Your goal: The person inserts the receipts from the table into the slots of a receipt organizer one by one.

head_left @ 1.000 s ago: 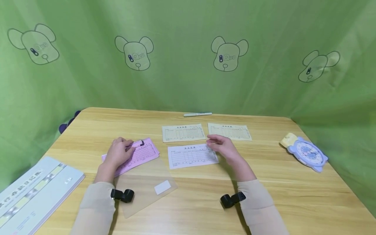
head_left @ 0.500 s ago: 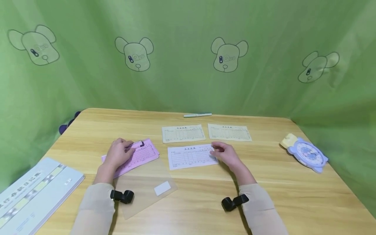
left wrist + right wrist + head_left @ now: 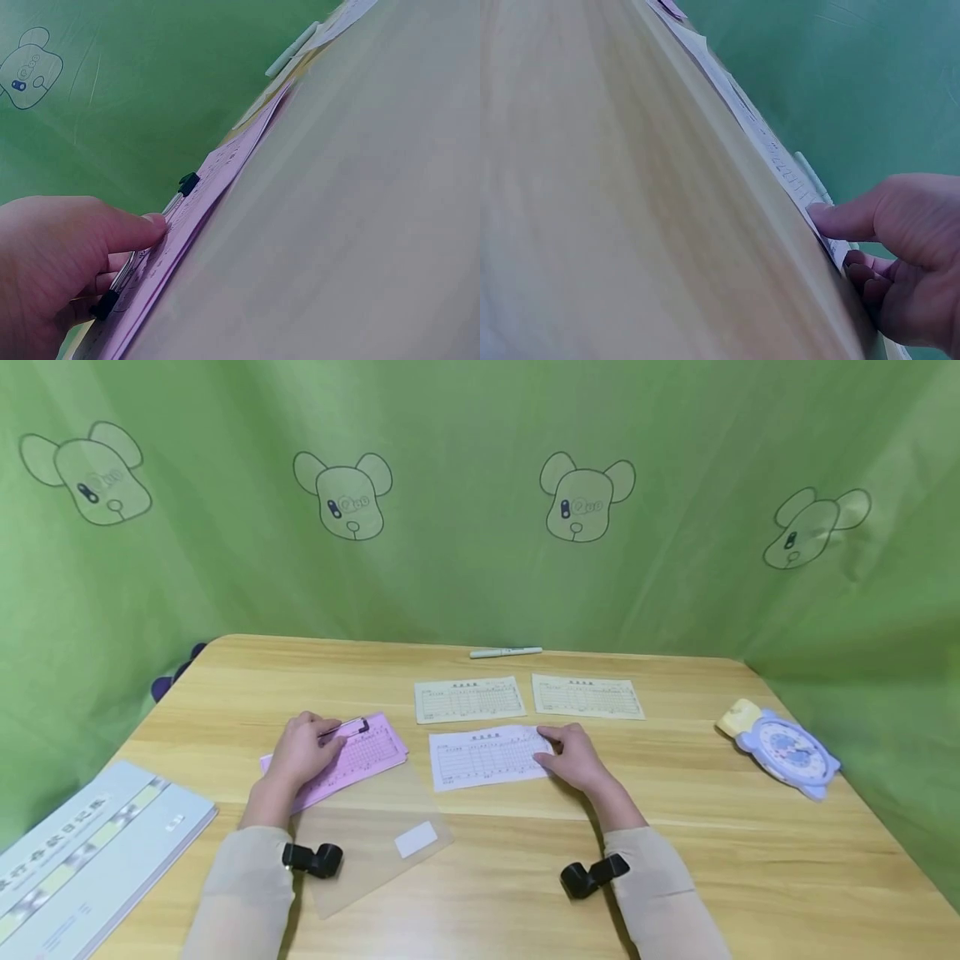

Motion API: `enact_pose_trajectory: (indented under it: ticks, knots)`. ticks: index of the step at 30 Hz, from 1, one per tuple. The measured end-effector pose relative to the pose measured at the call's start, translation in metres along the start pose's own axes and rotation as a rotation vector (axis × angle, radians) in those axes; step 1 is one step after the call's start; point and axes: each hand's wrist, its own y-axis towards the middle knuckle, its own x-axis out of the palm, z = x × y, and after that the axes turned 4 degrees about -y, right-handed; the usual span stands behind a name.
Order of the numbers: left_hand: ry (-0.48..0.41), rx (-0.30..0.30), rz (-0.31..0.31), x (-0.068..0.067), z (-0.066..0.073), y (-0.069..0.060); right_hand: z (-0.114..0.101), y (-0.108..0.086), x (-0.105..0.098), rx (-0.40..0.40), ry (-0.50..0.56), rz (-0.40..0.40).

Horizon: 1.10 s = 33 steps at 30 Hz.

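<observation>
Two pale slips [image 3: 470, 700] lie toward the worktop's [image 3: 705, 868] far side. Nearer, at centre, the right hand [image 3: 576, 757] pinches the right edge of a white form [image 3: 483, 760]. Further left, the left hand [image 3: 302, 750] pinches pink sheets [image 3: 372, 752] beside their clip [image 3: 363, 725], thumb on top.

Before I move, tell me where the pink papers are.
In the head view, the pink papers lie left of centre, on the far part of the translucent board, partly under the left hand, with the white slip to their right.
</observation>
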Motion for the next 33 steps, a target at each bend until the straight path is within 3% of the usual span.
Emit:
enact_pose_trajectory:
  ticks: [15,27,33]
  knots:
    - [-0.019,-0.02,-0.005,-0.0002,0.0008,0.0011,-0.002,-0.0017,0.0009,-0.049,-0.008,0.037]
    - [-0.013,-0.02,-0.004,-0.0002,0.0028,0.0005,0.004,-0.0008,-0.0007,-0.03,0.104,0.07]
    - [-0.011,-0.026,-0.014,-0.001,0.0032,0.0005,0.0051,-0.0006,-0.0035,0.024,0.248,0.049]
